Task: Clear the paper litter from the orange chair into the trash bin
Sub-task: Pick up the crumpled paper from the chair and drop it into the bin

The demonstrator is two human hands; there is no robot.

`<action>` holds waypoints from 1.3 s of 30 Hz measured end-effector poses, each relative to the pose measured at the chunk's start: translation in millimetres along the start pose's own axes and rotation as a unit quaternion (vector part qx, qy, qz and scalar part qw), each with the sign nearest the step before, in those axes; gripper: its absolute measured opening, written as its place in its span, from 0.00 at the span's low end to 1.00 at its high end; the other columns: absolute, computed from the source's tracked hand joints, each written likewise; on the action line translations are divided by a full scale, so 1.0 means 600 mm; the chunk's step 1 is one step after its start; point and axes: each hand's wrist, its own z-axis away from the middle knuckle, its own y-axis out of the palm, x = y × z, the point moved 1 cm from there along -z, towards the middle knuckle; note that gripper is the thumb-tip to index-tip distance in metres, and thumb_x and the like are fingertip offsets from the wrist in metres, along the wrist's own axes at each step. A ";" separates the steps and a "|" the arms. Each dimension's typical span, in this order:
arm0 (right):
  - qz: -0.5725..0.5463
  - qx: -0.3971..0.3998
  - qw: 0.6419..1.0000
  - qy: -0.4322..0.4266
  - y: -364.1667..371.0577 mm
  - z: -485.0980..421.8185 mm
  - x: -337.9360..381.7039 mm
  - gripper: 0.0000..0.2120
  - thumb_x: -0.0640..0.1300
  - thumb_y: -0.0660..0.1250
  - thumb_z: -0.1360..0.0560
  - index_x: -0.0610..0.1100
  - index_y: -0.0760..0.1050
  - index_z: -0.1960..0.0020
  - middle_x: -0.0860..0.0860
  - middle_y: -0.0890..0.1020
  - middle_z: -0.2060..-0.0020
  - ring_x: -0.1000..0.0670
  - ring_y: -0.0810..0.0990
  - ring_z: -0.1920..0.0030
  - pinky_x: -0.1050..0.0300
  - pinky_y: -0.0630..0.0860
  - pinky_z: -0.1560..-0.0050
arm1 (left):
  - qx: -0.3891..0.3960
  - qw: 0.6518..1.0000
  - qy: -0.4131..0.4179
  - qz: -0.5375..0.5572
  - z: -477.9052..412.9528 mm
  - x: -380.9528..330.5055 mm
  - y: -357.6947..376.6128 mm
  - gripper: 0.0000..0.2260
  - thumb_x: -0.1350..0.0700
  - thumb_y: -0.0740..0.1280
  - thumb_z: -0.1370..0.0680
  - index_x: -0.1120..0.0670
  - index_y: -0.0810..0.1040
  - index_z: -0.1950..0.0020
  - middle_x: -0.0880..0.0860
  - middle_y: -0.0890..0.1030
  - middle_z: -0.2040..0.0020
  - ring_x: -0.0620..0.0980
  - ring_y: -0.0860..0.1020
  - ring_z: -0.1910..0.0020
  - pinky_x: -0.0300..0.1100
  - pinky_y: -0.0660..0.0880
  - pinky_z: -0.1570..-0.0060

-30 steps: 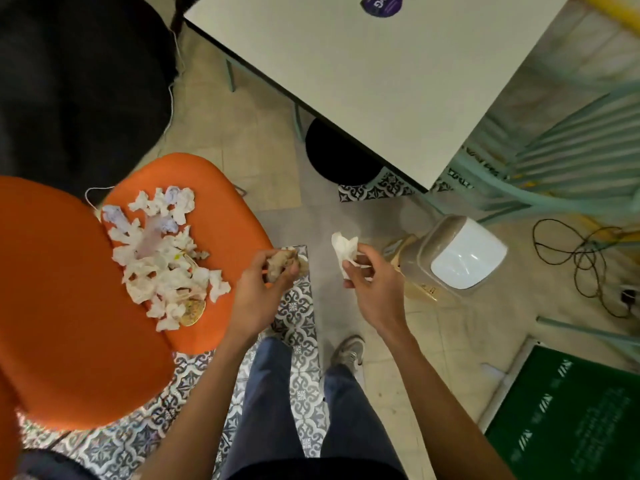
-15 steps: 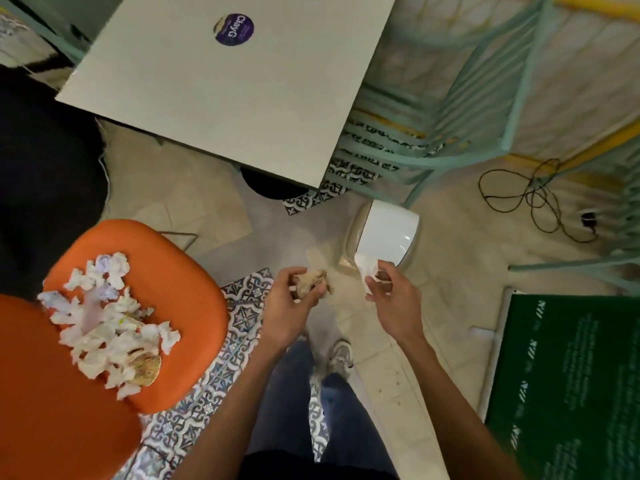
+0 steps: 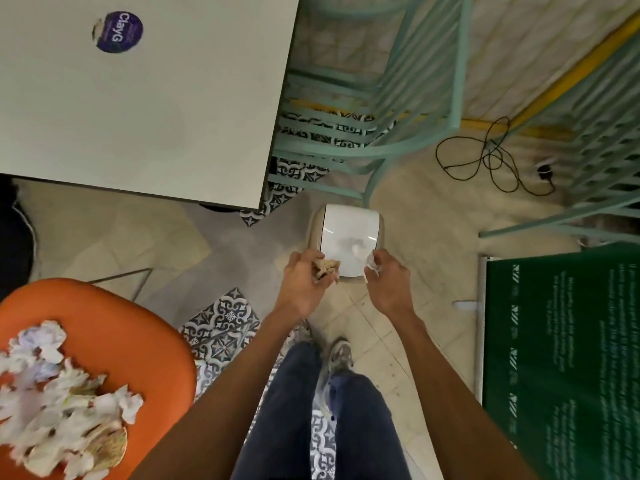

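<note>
Both hands (image 3: 304, 289) (image 3: 388, 285), gripping paper (image 3: 327, 268), reached trash bin (image 3: 348, 230)

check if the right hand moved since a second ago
Yes. The right hand, pinching white paper, moved toward the trash bin: floor showed between them earlier, now it overlaps the bin's near edge.

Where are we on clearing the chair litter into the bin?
Done: unclear; the white lid of the trash bin hides its contents. In hand: the left hand grips a brownish wad and the right hand pinches a white scrap, both over the bin's near edge. Left: a big heap of crumpled paper lies on the orange chair.
</note>
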 end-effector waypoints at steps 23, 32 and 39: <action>0.005 0.046 0.995 -0.086 0.042 -0.073 -0.078 0.15 0.35 0.69 0.18 0.46 0.77 0.34 0.48 0.84 0.42 0.47 0.83 0.44 0.55 0.79 0.43 | -0.123 0.974 0.168 -0.091 -0.083 0.074 0.170 0.21 0.59 0.77 0.24 0.54 0.79 0.32 0.50 0.70 0.21 0.54 0.83 0.40 0.52 0.85 0.49; 0.128 0.040 0.976 -0.172 0.073 -0.100 -0.060 0.20 0.33 0.67 0.20 0.44 0.76 0.29 0.45 0.80 0.38 0.40 0.83 0.46 0.47 0.81 0.49 | -0.245 0.966 0.078 -0.004 -0.103 0.090 0.129 0.27 0.54 0.77 0.23 0.57 0.72 0.27 0.55 0.72 0.31 0.46 0.73 0.34 0.37 0.71 0.34; 0.201 0.077 0.961 -0.172 0.106 -0.130 -0.045 0.28 0.32 0.69 0.21 0.45 0.70 0.23 0.43 0.78 0.32 0.37 0.81 0.36 0.41 0.84 0.43 | -0.213 0.975 0.059 0.033 -0.121 0.121 0.117 0.20 0.53 0.73 0.19 0.50 0.75 0.27 0.49 0.83 0.36 0.43 0.82 0.41 0.42 0.80 0.38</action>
